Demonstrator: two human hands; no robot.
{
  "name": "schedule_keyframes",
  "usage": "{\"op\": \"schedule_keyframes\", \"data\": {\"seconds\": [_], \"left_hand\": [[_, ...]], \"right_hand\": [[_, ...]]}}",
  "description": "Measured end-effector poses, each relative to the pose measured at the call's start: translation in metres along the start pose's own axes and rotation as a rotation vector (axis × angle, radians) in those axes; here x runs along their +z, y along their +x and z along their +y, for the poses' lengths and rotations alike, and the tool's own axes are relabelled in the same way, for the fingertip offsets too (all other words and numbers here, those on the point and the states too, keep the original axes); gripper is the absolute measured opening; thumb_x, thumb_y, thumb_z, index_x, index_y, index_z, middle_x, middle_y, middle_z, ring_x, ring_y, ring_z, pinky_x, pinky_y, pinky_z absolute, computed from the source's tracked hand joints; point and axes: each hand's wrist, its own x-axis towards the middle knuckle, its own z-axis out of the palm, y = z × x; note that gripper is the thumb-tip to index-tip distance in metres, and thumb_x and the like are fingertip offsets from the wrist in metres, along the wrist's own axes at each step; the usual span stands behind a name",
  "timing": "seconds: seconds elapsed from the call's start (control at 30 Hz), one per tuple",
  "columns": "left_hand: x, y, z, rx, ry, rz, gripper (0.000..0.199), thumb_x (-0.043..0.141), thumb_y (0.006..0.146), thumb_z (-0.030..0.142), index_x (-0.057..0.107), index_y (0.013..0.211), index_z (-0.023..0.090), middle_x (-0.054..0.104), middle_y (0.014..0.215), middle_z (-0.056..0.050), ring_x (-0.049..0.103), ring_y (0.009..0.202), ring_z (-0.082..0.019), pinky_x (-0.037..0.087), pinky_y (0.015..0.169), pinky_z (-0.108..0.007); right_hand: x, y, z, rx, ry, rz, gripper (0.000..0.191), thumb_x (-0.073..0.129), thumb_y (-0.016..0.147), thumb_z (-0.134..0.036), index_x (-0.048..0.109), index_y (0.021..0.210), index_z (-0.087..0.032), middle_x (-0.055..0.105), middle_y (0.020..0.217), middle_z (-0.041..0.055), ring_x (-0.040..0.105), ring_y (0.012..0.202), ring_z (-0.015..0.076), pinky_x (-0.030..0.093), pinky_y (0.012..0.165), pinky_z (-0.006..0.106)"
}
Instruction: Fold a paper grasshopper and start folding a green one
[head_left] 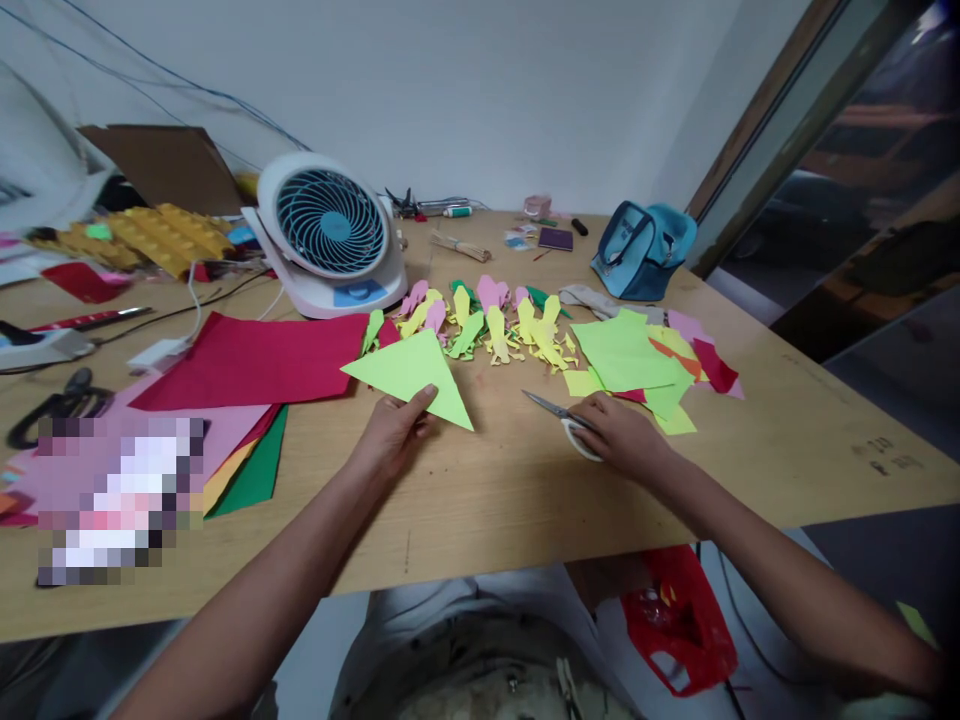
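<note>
My left hand (401,430) pinches a light green paper triangle (416,372) by its lower edge, thumb on top. The triangle is held above the table, one corner pointing left. In my right hand (619,430) is a pair of scissors (577,430) with white handles, blades pointing left toward the paper but apart from it. Behind both hands lie several cut paper shapes (495,335) in yellow, pink and green. Just beyond my right hand is a pile of light green sheets (626,352) with red, orange and pink pieces.
A red sheet (262,358) and stacked coloured sheets (251,475) lie at left, beside a blurred-out flat object (120,500). A white fan (326,235) stands behind. At the back right sits a blue bag (645,250). Below the table edge hangs a red plastic bag (679,630).
</note>
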Motion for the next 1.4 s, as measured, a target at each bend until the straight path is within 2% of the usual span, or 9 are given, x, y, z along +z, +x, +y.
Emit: {"op": "schedule_keyframes", "data": {"seconds": [0.23,0.33,0.4,0.47,0.6,0.73,0.93,1.13,1.4], "left_hand": [[0.0,-0.001,-0.004,-0.007,0.004,-0.048,0.041,0.091,0.056,0.042,0.065,0.069,0.013,0.06,0.061,-0.001,0.041,0.048,-0.005,0.027,0.038,-0.016],[0.002,-0.003,-0.006,-0.023,0.002,-0.046,0.044,0.092,0.054,0.043,0.066,0.073,0.012,0.062,0.063,-0.002,0.043,0.048,-0.005,0.028,0.039,-0.017],[0.004,-0.004,-0.008,-0.019,0.013,-0.057,0.045,0.092,0.054,0.044,0.067,0.074,0.012,0.064,0.064,-0.002,0.043,0.048,-0.005,0.028,0.04,-0.018],[0.007,-0.005,-0.011,-0.009,0.037,-0.072,0.046,0.091,0.054,0.046,0.067,0.072,0.011,0.063,0.061,-0.002,0.043,0.047,-0.005,0.028,0.04,-0.018],[0.01,-0.009,-0.019,0.01,0.056,-0.116,0.047,0.089,0.057,0.05,0.064,0.068,0.011,0.058,0.054,0.001,0.042,0.045,-0.005,0.029,0.042,-0.018],[0.01,-0.011,-0.023,0.0,0.049,-0.157,0.047,0.088,0.06,0.05,0.064,0.07,0.011,0.057,0.055,0.001,0.043,0.046,-0.005,0.029,0.042,-0.018],[-0.001,-0.001,-0.008,0.082,-0.027,-0.025,0.043,0.089,0.062,0.043,0.064,0.079,0.014,0.057,0.061,0.004,0.043,0.048,-0.004,0.03,0.041,-0.016],[-0.012,0.01,0.002,-0.002,-0.027,0.082,0.04,0.094,0.054,0.032,0.064,0.072,0.013,0.057,0.059,0.003,0.045,0.05,-0.005,0.035,0.04,-0.016],[-0.029,0.018,0.012,0.0,0.03,-0.009,0.05,0.092,0.057,0.035,0.068,0.098,0.019,0.069,0.083,-0.001,0.059,0.06,-0.009,0.048,0.05,-0.019]], "right_hand": [[-0.021,-0.02,0.047,0.235,-0.264,-0.055,0.035,0.041,0.098,-0.031,0.065,0.122,-0.022,0.066,0.113,0.0131,0.065,0.094,0.0272,0.042,0.066,0.034],[-0.03,-0.02,0.043,0.267,-0.291,-0.021,0.032,0.044,0.094,-0.028,0.07,0.111,-0.017,0.069,0.104,0.0163,0.066,0.091,0.0311,0.045,0.07,0.039],[-0.03,-0.009,0.021,0.233,-0.134,0.092,0.032,0.046,0.094,-0.03,0.069,0.11,-0.016,0.069,0.107,0.0173,0.066,0.095,0.0314,0.048,0.077,0.041],[-0.025,0.011,-0.014,0.15,0.244,0.171,0.031,0.05,0.093,-0.036,0.068,0.112,-0.019,0.07,0.113,0.0135,0.067,0.099,0.0269,0.051,0.084,0.039],[-0.003,0.059,-0.093,0.12,1.033,-0.027,0.037,0.063,0.084,-0.041,0.063,0.115,-0.02,0.074,0.103,0.0088,0.07,0.091,0.0208,0.055,0.078,0.033],[0.016,0.086,-0.125,0.08,1.346,-0.179,0.031,0.071,0.077,-0.04,0.062,0.098,-0.019,0.071,0.085,0.0035,0.066,0.074,0.0166,0.052,0.065,0.028],[0.021,0.078,-0.099,0.038,1.17,-0.047,0.024,0.066,0.082,-0.035,0.063,0.099,-0.019,0.063,0.076,-0.002,0.054,0.062,0.0116,0.041,0.056,0.023],[0.02,0.071,-0.087,0.078,1.034,0.118,0.028,0.068,0.081,-0.036,0.065,0.104,-0.019,0.052,0.07,-0.0049,0.044,0.059,0.0103,0.035,0.056,0.024],[0.007,0.071,-0.088,0.091,1.212,0.228,0.037,0.073,0.074,-0.035,0.063,0.106,-0.018,0.059,0.079,-0.0007,0.051,0.066,0.0126,0.042,0.061,0.027]]}}
